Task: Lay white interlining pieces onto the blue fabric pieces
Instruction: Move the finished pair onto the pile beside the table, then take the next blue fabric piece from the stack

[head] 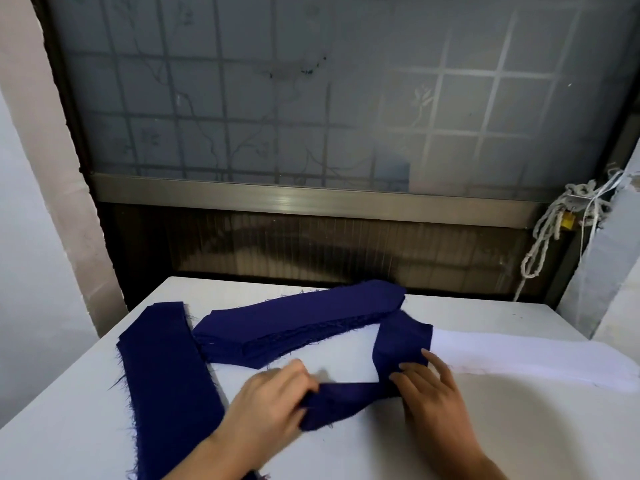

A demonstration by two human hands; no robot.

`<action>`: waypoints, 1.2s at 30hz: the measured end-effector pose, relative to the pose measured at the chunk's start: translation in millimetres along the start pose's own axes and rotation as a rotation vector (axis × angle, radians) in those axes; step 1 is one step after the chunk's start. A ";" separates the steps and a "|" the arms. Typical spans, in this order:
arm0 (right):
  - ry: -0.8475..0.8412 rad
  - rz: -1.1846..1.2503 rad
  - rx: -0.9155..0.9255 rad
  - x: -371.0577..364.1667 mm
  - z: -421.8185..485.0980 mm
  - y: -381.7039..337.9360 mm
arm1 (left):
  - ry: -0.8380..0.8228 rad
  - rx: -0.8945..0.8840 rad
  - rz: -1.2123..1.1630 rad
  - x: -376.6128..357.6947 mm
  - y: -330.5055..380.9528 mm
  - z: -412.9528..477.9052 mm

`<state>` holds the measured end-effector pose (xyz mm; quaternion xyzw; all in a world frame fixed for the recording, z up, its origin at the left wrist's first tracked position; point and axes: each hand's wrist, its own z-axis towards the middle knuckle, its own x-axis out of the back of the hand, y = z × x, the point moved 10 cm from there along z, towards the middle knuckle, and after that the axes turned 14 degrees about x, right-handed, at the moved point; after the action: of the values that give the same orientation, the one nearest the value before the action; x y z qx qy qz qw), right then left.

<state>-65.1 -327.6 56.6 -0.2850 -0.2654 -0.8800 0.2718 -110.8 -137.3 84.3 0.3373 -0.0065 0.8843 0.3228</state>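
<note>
A bent dark blue fabric piece (398, 344) lies on the white counter (519, 427) between the two hands. The left hand (270, 400) has its fingers curled around the piece's near end and is pinching it. The right hand (433, 393) lies released, with straight, spread fingers pressing flat on the bend of the piece.

Three lots of blue fabric are in view:
- the bent piece itself;
- a long dark blue fabric strip (166, 393) to the left of the left hand;
- a stack of shaped dark blue fabric pieces (298, 323) beyond both hands, whose layers cannot be counted.

One long white interlining strip (519, 358) lies to the right. Its left end is just beside the bent piece, near the right hand's fingertips.
</note>
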 end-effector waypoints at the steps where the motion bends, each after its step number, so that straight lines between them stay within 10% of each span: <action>1: 0.001 -0.018 -0.008 5.2 -3.7 9.8 | 0.023 0.090 -0.067 5.9 -16.0 1.4; 13: -0.041 0.160 -0.534 58.2 -69.5 137.3 | 0.190 0.945 -0.378 -6.5 -111.9 -9.7; 23: -0.291 0.473 -0.826 33.5 -112.4 156.6 | -0.086 1.091 -0.235 -58.9 -141.1 -38.9; 31: -0.678 0.269 -0.631 6.7 -125.0 128.6 | -0.088 1.098 -0.168 -57.4 -138.8 -38.5; 36: -0.553 0.230 -0.564 15.2 -111.1 121.6 | -0.061 1.124 -0.119 -49.7 -134.1 -38.4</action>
<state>-38.7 -488.2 27.0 -0.6018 -0.0432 -0.7725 0.1978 -28.4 -50.5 -2.9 0.4825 0.4750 0.7220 0.1426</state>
